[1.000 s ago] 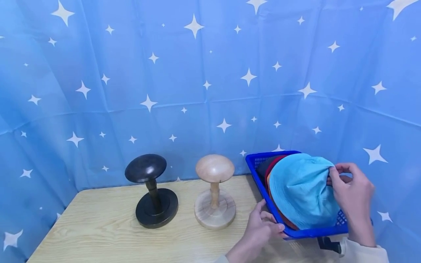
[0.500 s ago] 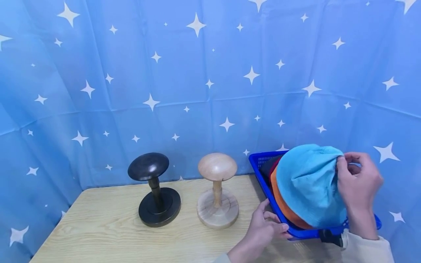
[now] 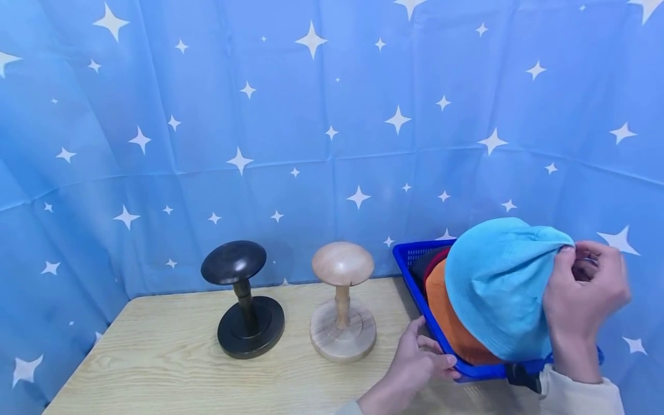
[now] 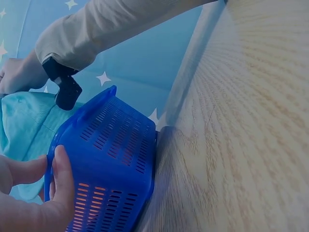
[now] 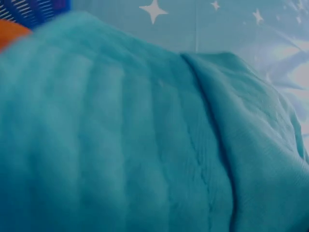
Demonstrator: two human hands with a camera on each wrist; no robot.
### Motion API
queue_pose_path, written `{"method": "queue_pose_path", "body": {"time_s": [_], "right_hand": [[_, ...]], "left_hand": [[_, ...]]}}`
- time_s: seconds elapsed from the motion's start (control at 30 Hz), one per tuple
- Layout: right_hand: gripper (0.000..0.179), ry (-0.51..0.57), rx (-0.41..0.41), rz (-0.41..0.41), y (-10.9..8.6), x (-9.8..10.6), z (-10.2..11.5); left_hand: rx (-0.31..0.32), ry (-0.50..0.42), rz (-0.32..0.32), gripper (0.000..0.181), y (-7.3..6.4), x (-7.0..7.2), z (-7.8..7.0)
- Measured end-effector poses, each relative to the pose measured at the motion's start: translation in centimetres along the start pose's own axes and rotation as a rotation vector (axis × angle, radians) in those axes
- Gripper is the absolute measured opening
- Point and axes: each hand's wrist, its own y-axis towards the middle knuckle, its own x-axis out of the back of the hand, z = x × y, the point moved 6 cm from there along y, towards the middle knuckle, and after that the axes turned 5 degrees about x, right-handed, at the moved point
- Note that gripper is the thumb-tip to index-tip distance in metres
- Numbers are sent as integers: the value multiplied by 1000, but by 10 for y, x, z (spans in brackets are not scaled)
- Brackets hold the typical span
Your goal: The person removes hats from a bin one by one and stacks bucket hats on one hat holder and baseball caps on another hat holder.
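A light-blue bucket hat (image 3: pixel 503 288) is pinched at its crown by my right hand (image 3: pixel 586 288), tilted above the blue basket (image 3: pixel 410 288). Its stitched brim (image 5: pixel 106 121) fills much of the right wrist view. Below it in the basket lie an orange hat (image 3: pixel 451 317), a dark red one (image 3: pixel 434 260) and a dark one (image 3: pixel 421 266), partly hidden. My left hand (image 3: pixel 417 357) grips the basket's near left rim; in the left wrist view thumb and fingers (image 4: pixel 63 179) pinch that rim from both sides.
Left of the basket, a pale wooden hat stand (image 3: pixel 342 265) and a black hat stand (image 3: pixel 233 263) stand upright on the light wood table (image 3: pixel 155 357). A blue curtain with white stars (image 3: pixel 285 115) hangs behind and at both sides.
My right hand has lifted the light-blue hat up and to the right, uncovering more of the orange hat. My left hand keeps its hold on the rim.
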Motion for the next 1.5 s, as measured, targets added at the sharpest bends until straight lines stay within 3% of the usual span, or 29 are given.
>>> {"method": "queue_pose_path", "body": {"time_s": [0.07,0.37,0.47,0.57,0.67,0.73,0.83,1.03,1.2,1.27,1.4,1.5], "right_hand": [[16,7,0,-22,1,2,3],[19,29,-11,-99,7,10,12],[16,93,12,-113,6,12,20],[16,181,28,-123,4,14,31],[14,284,45,-133,2,14,45],[20,366,67,-147,1,14,55],[24,505,110,-182,-2,14,71],[16,703,143,-273,-12,15,94],[15,723,146,-332,-17,16,100],[16,729,150,-330,-18,15,101],[13,787,130,-296,-18,14,105],[9,841,126,-224,-14,15,110]], "left_hand": [[3,23,-6,86,-1,0,-1],[-4,100,-28,82,-1,1,-7],[-74,230,-56,67,-4,7,-17],[-192,435,-62,48,-10,13,-36],[-317,601,-19,43,-16,12,-54],[-367,632,37,47,-20,9,-63],[-356,531,154,51,-24,4,-71],[-220,85,376,54,-27,0,-78],[-242,-61,506,47,-32,1,-89],[-256,-88,513,46,-33,3,-92],[-285,-91,452,40,-32,9,-99],[-315,-91,433,38,-33,13,-105]]}}
